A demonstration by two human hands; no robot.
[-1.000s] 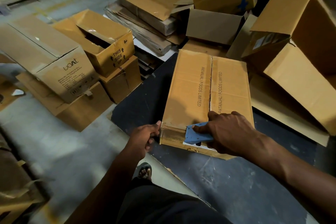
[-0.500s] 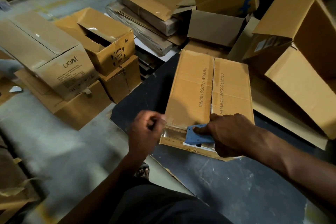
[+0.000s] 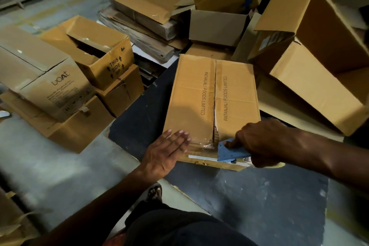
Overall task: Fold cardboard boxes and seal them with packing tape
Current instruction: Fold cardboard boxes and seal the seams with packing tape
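Note:
A brown cardboard box printed PATANJALI FOODS LIMITED lies on a dark mat, its two top flaps closed along a centre seam. Clear packing tape crosses the box's near edge. My left hand lies flat with straight fingers, pressing the tape onto the near left corner. My right hand grips a blue tape dispenser at the near edge, just right of the seam, with the forefinger pressed on its blue plate.
Stacked boxes, one marked boAt and one open box marked THIS SIDE UP, stand to the left. Flattened cardboard and open boxes crowd the back and right. My sandalled foot is below the box.
My left hand has left the box's near left corner, risen, opened and come down flat on the tape. My right hand with the dispenser has barely moved.

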